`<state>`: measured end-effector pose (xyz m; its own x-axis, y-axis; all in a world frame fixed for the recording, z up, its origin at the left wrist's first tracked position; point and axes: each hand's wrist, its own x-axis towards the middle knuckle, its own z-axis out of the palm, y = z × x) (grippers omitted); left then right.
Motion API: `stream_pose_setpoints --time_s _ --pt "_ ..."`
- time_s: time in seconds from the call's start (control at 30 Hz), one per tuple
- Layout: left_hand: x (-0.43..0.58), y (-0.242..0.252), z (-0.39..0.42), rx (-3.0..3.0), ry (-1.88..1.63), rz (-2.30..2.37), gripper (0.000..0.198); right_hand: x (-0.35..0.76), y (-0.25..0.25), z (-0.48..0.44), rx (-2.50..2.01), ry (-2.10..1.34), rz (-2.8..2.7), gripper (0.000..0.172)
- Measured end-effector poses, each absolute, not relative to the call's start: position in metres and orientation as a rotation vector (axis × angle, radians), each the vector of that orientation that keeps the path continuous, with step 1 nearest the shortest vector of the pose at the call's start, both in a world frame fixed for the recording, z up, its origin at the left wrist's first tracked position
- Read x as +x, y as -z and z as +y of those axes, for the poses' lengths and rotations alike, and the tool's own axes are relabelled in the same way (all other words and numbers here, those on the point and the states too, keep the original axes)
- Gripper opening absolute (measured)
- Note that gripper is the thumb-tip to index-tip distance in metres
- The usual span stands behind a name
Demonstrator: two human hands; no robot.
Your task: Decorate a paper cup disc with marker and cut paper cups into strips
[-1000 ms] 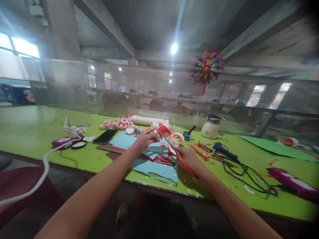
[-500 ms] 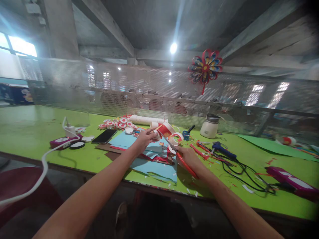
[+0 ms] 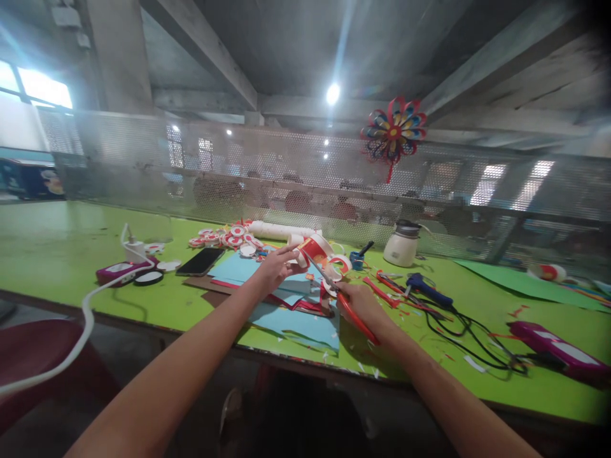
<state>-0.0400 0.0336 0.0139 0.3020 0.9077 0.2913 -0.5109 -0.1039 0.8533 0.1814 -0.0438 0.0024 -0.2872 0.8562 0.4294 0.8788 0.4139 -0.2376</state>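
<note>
One curled paper piece [image 3: 316,247], red printed with white edges, is held above the layered blue sheets [image 3: 233,267] near the middle of the counter [image 3: 48,242]. The left hand [image 3: 278,270] has its fingers narrowed on the paper's near end; the right hand [image 3: 360,302] is wrapped around the orange-red handles of the scissors [image 3: 354,313], whose metal blades reach the paper. How far the blades are parted is too small to tell. The step in hand looks like cutting; the next move seems to call for a steady left hold and blades guided along the curve, since thin, springy paper could buckle. Beside it curves a red-and-white ring [image 3: 340,267]; whether the two join is unclear.

The blue sheets look flat and matt, with torn-looking edges. Beyond lie a heap of red-and-white discs [image 3: 229,236] and a smooth white roll [image 3: 285,229]. Rightward sit a small blue pot [image 3: 356,260], a rounded cream jug [image 3: 401,248] and a hard plastic glue gun [image 3: 429,289]. Behind rises a perforated metal screen [image 3: 286,159].
</note>
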Motion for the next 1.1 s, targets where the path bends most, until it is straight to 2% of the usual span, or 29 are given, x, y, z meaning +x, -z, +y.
stream_pose_setpoints --time_s 0.13,0.7,0.93,1.1 --pt "-0.04 -0.012 0.036 1.121 -1.288 0.467 0.028 0.18 -0.004 -0.044 -1.496 0.038 -2.181 0.034" --pt "-0.042 -0.01 0.036 1.18 -1.264 0.471 0.036 0.175 -0.011 -0.053 -1.559 0.016 -2.194 0.032" --pt "-0.038 -0.007 0.038 1.192 -1.286 0.481 0.046 0.175 -0.014 -0.056 -1.643 0.037 -2.188 0.029" --pt "-0.037 -0.008 0.037 1.17 -1.284 0.482 0.038 0.175 -0.015 -0.056 -1.656 0.065 -2.196 0.029"
